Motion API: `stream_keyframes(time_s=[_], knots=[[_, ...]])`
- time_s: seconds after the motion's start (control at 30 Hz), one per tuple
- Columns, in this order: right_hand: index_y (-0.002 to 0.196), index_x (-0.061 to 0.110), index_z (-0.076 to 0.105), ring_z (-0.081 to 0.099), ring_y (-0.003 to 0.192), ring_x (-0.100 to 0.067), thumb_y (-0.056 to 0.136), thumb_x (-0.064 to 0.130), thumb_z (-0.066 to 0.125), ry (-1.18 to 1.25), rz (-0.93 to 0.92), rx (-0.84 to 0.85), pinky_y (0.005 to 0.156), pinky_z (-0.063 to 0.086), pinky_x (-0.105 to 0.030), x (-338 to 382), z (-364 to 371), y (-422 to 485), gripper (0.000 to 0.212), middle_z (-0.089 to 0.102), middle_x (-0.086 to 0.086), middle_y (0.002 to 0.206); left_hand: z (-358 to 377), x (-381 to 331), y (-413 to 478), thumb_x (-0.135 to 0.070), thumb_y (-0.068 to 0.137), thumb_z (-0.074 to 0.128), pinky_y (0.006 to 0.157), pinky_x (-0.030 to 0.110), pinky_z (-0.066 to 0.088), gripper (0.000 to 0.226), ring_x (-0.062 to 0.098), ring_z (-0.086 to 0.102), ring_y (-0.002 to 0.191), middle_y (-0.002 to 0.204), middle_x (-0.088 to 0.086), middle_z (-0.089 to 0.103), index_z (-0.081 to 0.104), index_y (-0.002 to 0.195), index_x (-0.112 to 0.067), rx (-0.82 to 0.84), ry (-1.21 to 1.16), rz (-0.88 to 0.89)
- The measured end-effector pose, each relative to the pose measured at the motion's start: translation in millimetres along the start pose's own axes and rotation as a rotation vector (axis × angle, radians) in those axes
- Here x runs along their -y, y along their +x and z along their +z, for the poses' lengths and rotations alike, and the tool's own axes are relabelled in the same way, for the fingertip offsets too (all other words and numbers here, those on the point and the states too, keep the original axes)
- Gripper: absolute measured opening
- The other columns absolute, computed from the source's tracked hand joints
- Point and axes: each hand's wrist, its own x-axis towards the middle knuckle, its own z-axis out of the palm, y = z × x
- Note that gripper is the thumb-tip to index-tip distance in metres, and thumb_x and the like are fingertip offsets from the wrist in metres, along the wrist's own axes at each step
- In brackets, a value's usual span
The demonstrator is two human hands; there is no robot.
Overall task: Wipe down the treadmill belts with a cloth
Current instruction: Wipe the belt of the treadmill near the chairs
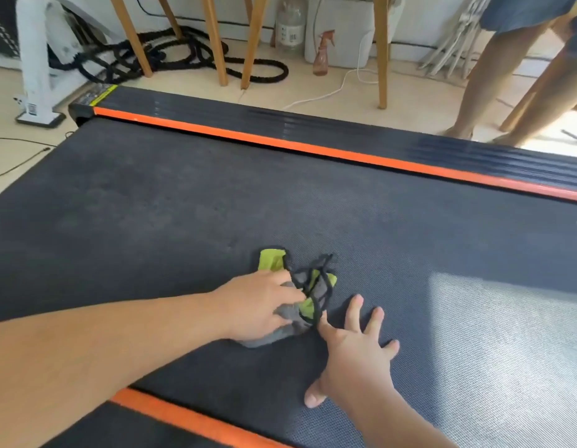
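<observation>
My left hand (261, 305) holds the cloth (316, 292) down on the belt (183, 205), fingers curled over its crumpled grey-and-green folds (black edging trails loose past the fingertips). My right hand (355, 350) lies just beside it, flat on the belt, fingers straight and spread, gripping nothing. The cloth sits between the two orange rails (313, 150). A spray bottle (324, 54) stands on the floor beyond.

Grey-and-lime cloth (293, 305) with black edging; dark ribbed belt (183, 205); orange side stripes (313, 150)
</observation>
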Motion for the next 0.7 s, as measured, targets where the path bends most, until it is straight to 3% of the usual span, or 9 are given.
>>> stream_keyframes(time_s=[0.07, 0.17, 0.3, 0.37, 0.43, 0.5, 0.53, 0.6, 0.7], knots=[[0.158, 0.046, -0.01, -0.027, 0.147, -0.054, 0.059, 0.051, 0.092, -0.014, -0.001, 0.006, 0.113, 0.012, -0.077, 0, 1, 1, 0.143, -0.039, -0.016, 0.16, -7, 21, 4, -0.033, 0.101, 0.056, 0.09, 0.045, 0.052, 0.048, 0.026, 0.042, 0.124, 0.135, -0.001, 0.041, 0.047, 0.147, -0.034, -0.057, 0.087, -0.161], [0.156, 0.048, -0.016, -0.028, 0.146, -0.055, 0.059, 0.053, 0.092, -0.011, -0.007, 0.01, 0.112, 0.011, -0.078, 1, 3, 5, 0.145, -0.039, -0.017, 0.16, 1, 1, 19, -0.028, 0.096, 0.061, 0.088, 0.049, 0.053, 0.042, 0.035, 0.047, 0.115, 0.129, 0.004, 0.047, 0.056, 0.138, -0.026, -0.33, -0.004, -0.502], [0.16, 0.046, -0.003, -0.023, 0.149, -0.053, 0.057, 0.059, 0.093, -0.045, -0.091, 0.079, 0.114, 0.015, -0.076, -8, -11, -3, 0.141, -0.032, -0.013, 0.164, 14, -56, 21, -0.035, 0.097, 0.058, 0.093, 0.045, 0.049, 0.042, 0.03, 0.046, 0.116, 0.128, -0.001, 0.044, 0.051, 0.139, -0.031, -0.158, -0.076, -0.221], [0.159, 0.047, 0.017, 0.004, 0.155, -0.044, 0.059, 0.058, 0.093, -0.023, -0.16, 0.091, 0.117, 0.031, -0.063, -29, -34, -5, 0.126, -0.004, -0.006, 0.171, 0, -43, 23, -0.035, 0.099, 0.057, 0.091, 0.04, 0.047, 0.042, 0.028, 0.046, 0.118, 0.129, 0.0, 0.043, 0.05, 0.14, -0.033, -0.044, -0.065, -0.074], [0.156, 0.048, 0.029, 0.031, 0.15, -0.033, 0.062, 0.056, 0.092, -0.019, -0.153, -0.005, 0.109, 0.046, -0.048, -58, -59, -4, 0.115, 0.021, 0.003, 0.168, -16, -17, 35, -0.035, 0.1, 0.056, 0.087, 0.039, 0.048, 0.046, 0.025, 0.045, 0.122, 0.132, -0.001, 0.042, 0.048, 0.145, -0.036, 0.006, 0.063, 0.001], [0.159, 0.053, 0.012, 0.009, 0.157, -0.037, 0.057, 0.057, 0.093, -0.045, -0.075, -0.063, 0.107, 0.048, -0.051, -85, -67, 3, 0.13, -0.002, 0.006, 0.172, -26, 3, 50, -0.034, 0.101, 0.054, 0.088, 0.041, 0.05, 0.045, 0.026, 0.041, 0.126, 0.135, 0.001, 0.042, 0.048, 0.146, -0.034, -0.033, 0.165, -0.128], [0.158, 0.057, 0.001, -0.008, 0.157, -0.038, 0.054, 0.058, 0.094, -0.049, -0.039, -0.056, 0.109, 0.045, -0.056, -94, -64, 8, 0.139, -0.018, 0.01, 0.17, -29, 9, 60, -0.034, 0.102, 0.053, 0.09, 0.043, 0.051, 0.04, 0.029, 0.042, 0.125, 0.134, 0.004, 0.043, 0.052, 0.142, -0.029, -0.094, 0.128, -0.268], [0.153, 0.063, -0.009, -0.022, 0.154, -0.038, 0.052, 0.056, 0.096, -0.019, 0.003, -0.028, 0.113, 0.038, -0.064, -101, -52, 18, 0.146, -0.033, 0.015, 0.164, -29, 9, 83, -0.033, 0.102, 0.053, 0.088, 0.045, 0.05, 0.029, 0.035, 0.048, 0.115, 0.127, 0.008, 0.046, 0.058, 0.128, -0.02, -0.219, 0.027, -0.51], [0.153, 0.062, -0.008, -0.026, 0.153, -0.039, 0.053, 0.05, 0.097, 0.001, 0.029, 0.002, 0.114, 0.03, -0.072, -101, -50, 25, 0.146, -0.037, 0.015, 0.162, -22, -18, 99, -0.028, 0.098, 0.056, 0.082, 0.038, 0.041, 0.019, 0.035, 0.05, 0.107, 0.118, 0.007, 0.046, 0.059, 0.115, -0.019, -0.244, 0.032, -0.461]])
